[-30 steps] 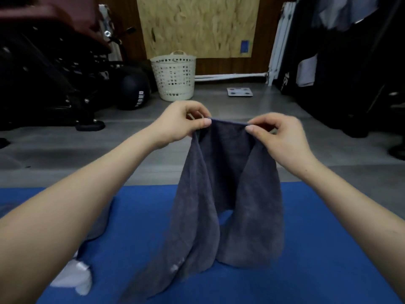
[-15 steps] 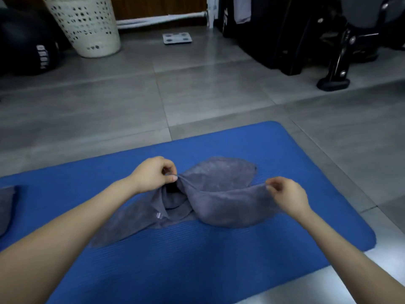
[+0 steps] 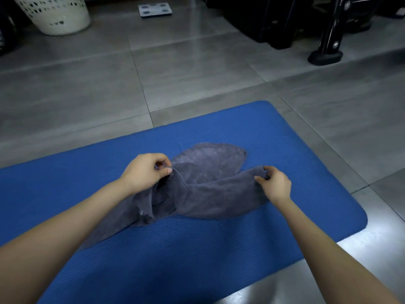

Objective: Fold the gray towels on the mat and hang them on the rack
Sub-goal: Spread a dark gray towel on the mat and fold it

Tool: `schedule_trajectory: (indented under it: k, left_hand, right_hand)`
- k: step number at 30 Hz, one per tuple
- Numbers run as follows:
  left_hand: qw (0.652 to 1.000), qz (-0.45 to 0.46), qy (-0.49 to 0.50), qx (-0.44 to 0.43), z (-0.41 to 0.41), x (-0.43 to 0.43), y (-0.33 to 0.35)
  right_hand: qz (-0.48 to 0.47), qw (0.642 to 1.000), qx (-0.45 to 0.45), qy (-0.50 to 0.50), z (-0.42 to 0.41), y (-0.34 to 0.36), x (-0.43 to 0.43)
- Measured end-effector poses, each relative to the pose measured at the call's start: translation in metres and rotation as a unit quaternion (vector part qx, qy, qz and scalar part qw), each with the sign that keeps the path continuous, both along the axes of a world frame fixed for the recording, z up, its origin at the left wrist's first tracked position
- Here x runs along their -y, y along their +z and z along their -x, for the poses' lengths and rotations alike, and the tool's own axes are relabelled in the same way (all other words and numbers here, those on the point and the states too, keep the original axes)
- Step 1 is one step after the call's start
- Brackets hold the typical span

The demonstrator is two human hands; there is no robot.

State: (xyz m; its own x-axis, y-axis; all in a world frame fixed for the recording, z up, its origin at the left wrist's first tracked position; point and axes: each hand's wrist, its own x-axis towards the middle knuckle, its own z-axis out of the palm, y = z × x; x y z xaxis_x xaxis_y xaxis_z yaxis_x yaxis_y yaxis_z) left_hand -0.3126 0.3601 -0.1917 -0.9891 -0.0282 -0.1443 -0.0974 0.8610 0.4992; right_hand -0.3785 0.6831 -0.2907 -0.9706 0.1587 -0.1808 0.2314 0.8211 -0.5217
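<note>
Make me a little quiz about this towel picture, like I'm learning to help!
1. True or false: the gray towel lies neatly folded on the blue mat.
2. How many hands pinch the towel? A) none B) one C) two
3. Fill in: a white ____ stands on the floor beyond the mat.
Key: 1 false, it is bunched. 2 C: left hand and right hand each pinch it. 3 basket.

Both bare forearms reach toward twelve o'clock. The left hand (image 3: 145, 171) pinches the towel (image 3: 208, 185) with curled fingers. The right hand (image 3: 275, 183), at its three o'clock, pinches likewise.
</note>
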Motion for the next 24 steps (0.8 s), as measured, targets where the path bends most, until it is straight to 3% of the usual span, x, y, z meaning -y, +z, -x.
schedule_trajectory:
  k: [4, 9, 13, 17, 20, 24]
  left_hand:
    - [0.995, -0.033, 0.085, -0.042, 0.020, 0.004, 0.017]
    - [0.953, -0.145, 0.233, -0.124, 0.056, 0.019, 0.057]
    - [0.908, -0.135, 0.308, -0.249, 0.081, 0.052, 0.123]
    - [0.856, -0.103, 0.337, -0.378, 0.087, 0.087, 0.195]
    - [0.878, -0.053, 0.272, -0.390, 0.072, 0.090, 0.219]
    - [0.963, 0.033, 0.084, -0.254, 0.036, 0.055, 0.191]
  right_hand:
    - [0.073, 0.995, -0.057, 0.038, 0.005, 0.050, 0.006]
    - [0.045, 0.985, -0.132, 0.105, 0.051, 0.134, 0.030]
    - [0.076, 0.963, -0.238, 0.103, 0.099, 0.213, 0.054]
    - [0.168, 0.924, -0.329, 0.098, 0.125, 0.275, 0.055]
    - [0.177, 0.921, -0.328, 0.115, 0.119, 0.276, 0.040]
    - [0.064, 0.949, -0.279, 0.133, 0.097, 0.231, 0.006]
